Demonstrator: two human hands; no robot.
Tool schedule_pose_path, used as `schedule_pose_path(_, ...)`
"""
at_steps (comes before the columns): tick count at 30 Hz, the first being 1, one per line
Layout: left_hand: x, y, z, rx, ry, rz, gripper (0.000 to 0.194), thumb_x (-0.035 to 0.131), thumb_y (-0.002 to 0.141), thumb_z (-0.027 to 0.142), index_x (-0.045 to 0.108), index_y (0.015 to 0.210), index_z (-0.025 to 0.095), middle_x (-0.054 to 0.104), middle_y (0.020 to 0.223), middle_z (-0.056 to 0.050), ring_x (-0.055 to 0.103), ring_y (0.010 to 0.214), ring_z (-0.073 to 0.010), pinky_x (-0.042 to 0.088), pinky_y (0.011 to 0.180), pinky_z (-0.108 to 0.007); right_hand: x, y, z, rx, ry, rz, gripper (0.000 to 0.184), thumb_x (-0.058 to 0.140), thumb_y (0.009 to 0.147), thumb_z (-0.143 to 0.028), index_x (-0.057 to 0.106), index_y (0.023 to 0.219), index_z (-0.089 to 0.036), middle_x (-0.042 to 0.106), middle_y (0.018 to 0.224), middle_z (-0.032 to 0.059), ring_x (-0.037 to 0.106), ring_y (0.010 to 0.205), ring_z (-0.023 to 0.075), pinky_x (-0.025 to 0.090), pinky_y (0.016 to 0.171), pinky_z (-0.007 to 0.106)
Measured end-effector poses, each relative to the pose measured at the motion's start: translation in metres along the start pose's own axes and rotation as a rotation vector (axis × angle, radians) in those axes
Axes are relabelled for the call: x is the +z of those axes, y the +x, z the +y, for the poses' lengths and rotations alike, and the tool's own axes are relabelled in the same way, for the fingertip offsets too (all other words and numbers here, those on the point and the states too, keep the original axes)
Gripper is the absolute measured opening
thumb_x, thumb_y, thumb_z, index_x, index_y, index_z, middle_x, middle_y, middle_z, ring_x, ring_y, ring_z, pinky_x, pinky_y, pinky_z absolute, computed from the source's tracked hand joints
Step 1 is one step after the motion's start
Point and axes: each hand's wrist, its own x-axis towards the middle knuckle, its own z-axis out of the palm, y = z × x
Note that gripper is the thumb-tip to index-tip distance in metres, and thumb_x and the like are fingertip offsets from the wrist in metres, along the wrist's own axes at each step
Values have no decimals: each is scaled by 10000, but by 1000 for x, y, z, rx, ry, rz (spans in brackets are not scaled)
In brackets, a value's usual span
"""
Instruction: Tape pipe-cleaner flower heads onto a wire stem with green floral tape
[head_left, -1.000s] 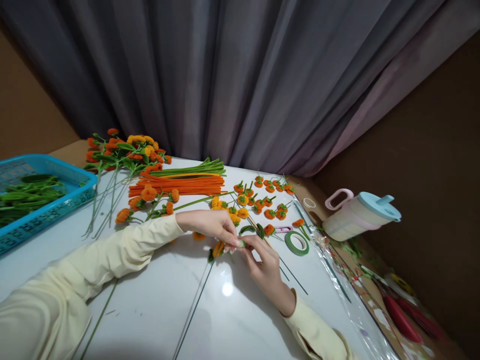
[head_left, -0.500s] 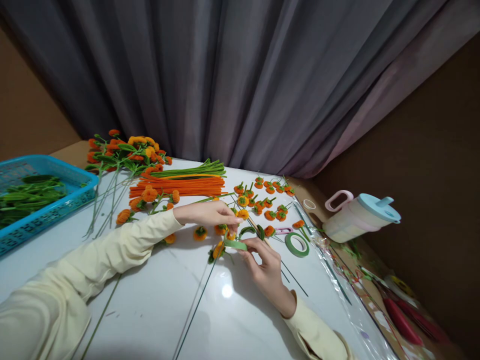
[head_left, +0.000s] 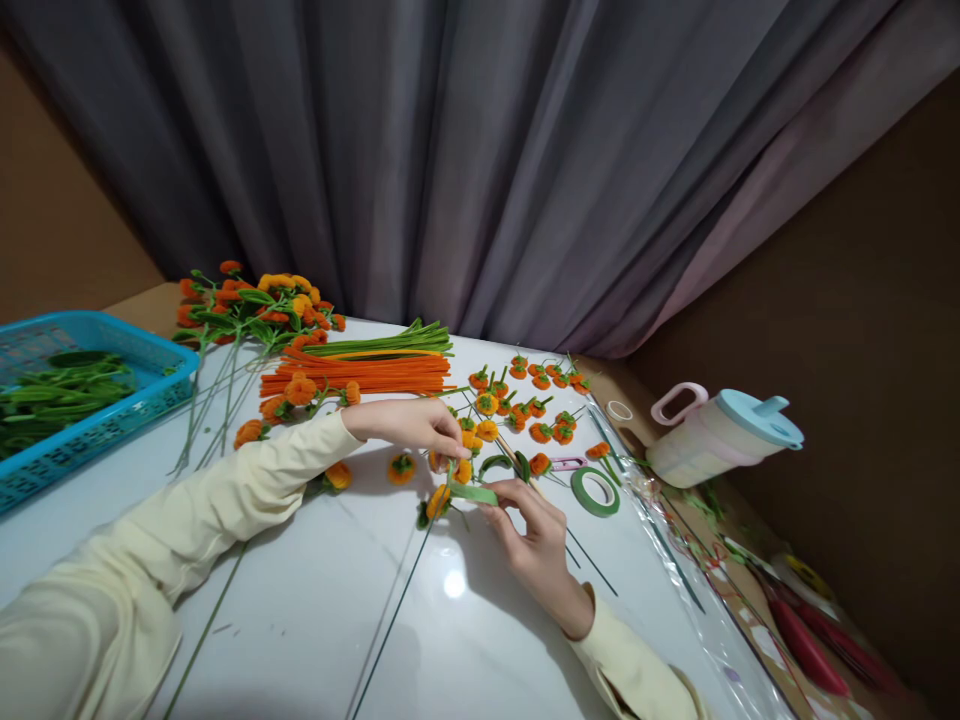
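My left hand (head_left: 424,424) is closed in a pinch, fingers pointing down, on a small orange pipe-cleaner flower (head_left: 463,471); its stem is mostly hidden. From just below those fingertips, a strip of green floral tape (head_left: 474,494) runs to my right hand (head_left: 534,545), whose thumb and forefinger pinch its right end. Under the tape lies another orange flower (head_left: 437,501) with green leaves, a long dark stem wire (head_left: 395,600) stretching from it toward the front edge. Just right of my right hand, a green tape roll (head_left: 595,491) lies flat on the table.
Several small orange flower heads (head_left: 540,432) are spread behind my hands. Bundles of orange pipe cleaners (head_left: 360,374) and green ones sit farther back. On the left stands a blue basket (head_left: 97,425) with green leaves; on the right, a tumbler (head_left: 720,435) and red-handled pliers (head_left: 806,640).
My left thumb and fingers have drawn together and shifted slightly down and left. My right hand has moved marginally right, still pinching the tape.
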Motion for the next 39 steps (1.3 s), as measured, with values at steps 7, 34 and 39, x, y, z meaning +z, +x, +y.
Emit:
schedule_pose_path(7, -7, -5, 8, -14, -170, -43, 404, 569, 828, 506, 719, 816, 131, 633, 551, -1, 547, 549, -110, 424, 625, -219, -2, 2, -2, 10, -14, 13, 129, 521, 833, -125, 623, 797, -193, 642, 663, 21, 575, 552, 142, 487, 514, 244)
schedule_pose_path(34, -18, -5, -10, 50, -336, -213, 303, 631, 818, 431, 742, 935, 175, 739, 720, -38, 648, 660, -136, 469, 718, -221, -2, -5, 2, 69, 71, -25, 107, 560, 824, -99, 614, 827, -192, 638, 706, 30, 575, 607, 146, 476, 556, 245)
schedule_pose_path(39, -18, -6, -8, 72, -349, -220, 329, 622, 818, 455, 736, 959, 181, 742, 731, -41, 662, 679, -148, 481, 732, -231, 0, -6, 5, 141, 139, -64, 86, 562, 830, -117, 598, 831, -195, 627, 735, 33, 586, 654, 152, 480, 588, 249)
